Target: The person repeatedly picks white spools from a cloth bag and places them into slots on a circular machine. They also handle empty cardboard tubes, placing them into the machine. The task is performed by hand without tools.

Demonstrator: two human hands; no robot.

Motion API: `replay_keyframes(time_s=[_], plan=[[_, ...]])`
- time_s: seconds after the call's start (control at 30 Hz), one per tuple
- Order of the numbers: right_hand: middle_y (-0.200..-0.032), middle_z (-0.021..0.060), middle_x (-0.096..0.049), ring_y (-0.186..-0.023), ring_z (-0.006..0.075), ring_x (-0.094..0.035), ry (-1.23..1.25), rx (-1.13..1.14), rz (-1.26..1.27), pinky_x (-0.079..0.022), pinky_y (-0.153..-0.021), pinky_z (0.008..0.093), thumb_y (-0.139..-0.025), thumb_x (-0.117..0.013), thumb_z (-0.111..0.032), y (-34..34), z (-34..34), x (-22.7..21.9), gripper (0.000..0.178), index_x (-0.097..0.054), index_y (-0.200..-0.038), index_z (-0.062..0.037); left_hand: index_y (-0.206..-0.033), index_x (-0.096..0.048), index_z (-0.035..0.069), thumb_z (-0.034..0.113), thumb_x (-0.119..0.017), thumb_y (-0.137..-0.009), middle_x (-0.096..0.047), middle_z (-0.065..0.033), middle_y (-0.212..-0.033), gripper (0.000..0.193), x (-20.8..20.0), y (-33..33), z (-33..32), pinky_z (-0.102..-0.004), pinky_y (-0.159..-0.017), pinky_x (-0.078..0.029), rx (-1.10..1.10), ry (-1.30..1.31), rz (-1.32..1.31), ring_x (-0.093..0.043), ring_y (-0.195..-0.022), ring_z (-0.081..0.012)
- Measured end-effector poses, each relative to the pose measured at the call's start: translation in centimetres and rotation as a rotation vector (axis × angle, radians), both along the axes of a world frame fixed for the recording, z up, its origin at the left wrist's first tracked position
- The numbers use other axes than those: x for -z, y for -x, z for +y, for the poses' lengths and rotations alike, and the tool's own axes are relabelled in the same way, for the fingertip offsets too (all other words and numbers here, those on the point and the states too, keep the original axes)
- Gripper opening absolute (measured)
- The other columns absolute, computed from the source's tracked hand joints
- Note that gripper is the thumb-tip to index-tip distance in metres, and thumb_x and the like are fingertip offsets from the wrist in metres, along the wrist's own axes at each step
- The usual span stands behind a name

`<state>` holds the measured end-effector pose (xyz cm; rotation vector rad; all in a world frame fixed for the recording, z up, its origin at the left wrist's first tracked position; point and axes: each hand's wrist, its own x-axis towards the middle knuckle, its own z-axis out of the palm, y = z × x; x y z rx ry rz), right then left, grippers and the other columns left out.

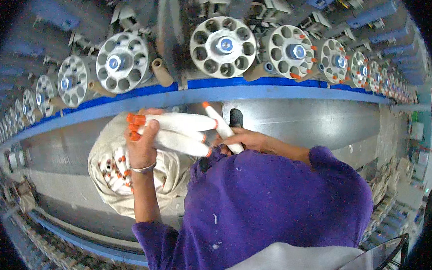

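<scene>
My left hand [142, 144] is closed around the orange ends of several white yarn bobbins [183, 121], which point to the right across my front. In my right hand [251, 139], close to my body, is a single yarn bobbin [224, 130], tilted with its orange tip up and to the left. Its upper part crosses the ends of the left-hand bundle. Below my left forearm, a cream cloth sack [100, 142] stands open with more white, orange-tipped bobbins [114, 166] inside.
A row of round, holed bobbin magazines [224, 67] with blue hubs runs along the machine ahead. Orange bobbin tips show in some to the right. A blue rail [282, 90] borders them, with brown tubes [161, 71] nearby. Another machine row [84, 242] lies behind me.
</scene>
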<state>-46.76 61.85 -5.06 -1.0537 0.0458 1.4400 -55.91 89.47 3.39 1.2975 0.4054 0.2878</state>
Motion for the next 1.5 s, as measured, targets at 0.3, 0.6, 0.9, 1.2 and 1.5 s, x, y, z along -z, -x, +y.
replay_keyframes(time_s=[0.3, 0.6, 0.9, 1.2, 1.5], plan=[[-0.071, 0.007, -0.063, -0.035, 0.0076, -0.041, -0.2, -0.232, -0.451, -0.029, -0.028, 0.0213, -0.098, -0.038, -0.054, -14.8, -6.1, -5.7, 0.055, -0.056, -0.113, -0.0044, -0.101, -0.063, 0.002, 0.006, -0.072, -0.076, -0.058, -0.0146, -0.128, 0.027, -1.4, -11.7, -8.2, -0.0343, -0.09, -0.048, 0.288, 0.324, 0.076, -0.06, -0.102, -0.0196], [-0.069, -0.0039, -0.044, -0.058, 0.0046, -0.038, -0.334, 0.185, -0.378, -0.029, -0.05, 0.0206, -0.099, -0.051, -0.028, -21.2, -12.2, -5.7, 0.028, -0.059, -0.085, -0.0056, -0.099, -0.063, 0.004, 0.012, -0.071, -0.078, -0.054, -0.0159, -0.129, 0.024, -0.1, -17.2, -12.1, -0.0416, -0.103, -0.04, -0.015, 0.537, -0.012, -0.053, -0.115, -0.0272], [-0.068, -0.0039, -0.044, -0.06, 0.0082, -0.04, 0.052, 1.027, -0.659, -0.035, -0.058, 0.0234, -0.096, -0.054, -0.02, -21.5, -14.0, -6.0, 0.023, -0.052, -0.075, -0.01, -0.103, -0.06, 0.0, 0.018, -0.066, -0.085, -0.057, -0.0171, -0.126, 0.027, 1.1, -17.6, -11.2, -0.0483, -0.103, -0.041, -0.192, 0.682, 0.023, -0.053, -0.115, -0.0321], [-0.061, -0.0063, -0.047, -0.05, 0.0037, -0.037, -0.175, 0.427, -0.48, -0.027, -0.044, 0.0202, -0.094, -0.058, -0.022, -13.9, -2.5, -0.7, 0.019, -0.059, -0.079, -0.0103, -0.111, -0.059, -0.001, 0.018, -0.069, -0.083, -0.06, -0.0133, -0.119, 0.035, 1.1, -16.4, -6.3, -0.0464, -0.1, -0.042, -0.258, 0.623, -0.014, -0.054, -0.112, -0.0288], [-0.089, 0.0107, -0.062, -0.075, 0.0183, -0.059, 0.22, 1.927, -0.591, -0.05, -0.065, 0.0315, -0.091, -0.051, -0.018, -24.0, -24.7, 1.0, 0.024, -0.058, -0.106, -0.0015, -0.097, -0.065, 0.003, 0.01, -0.068, -0.078, -0.055, -0.017, -0.129, 0.02, 1.8, -13.4, 0.5, -0.0444, -0.101, -0.043, -0.083, 0.491, -0.122, -0.054, -0.113, -0.0291]])
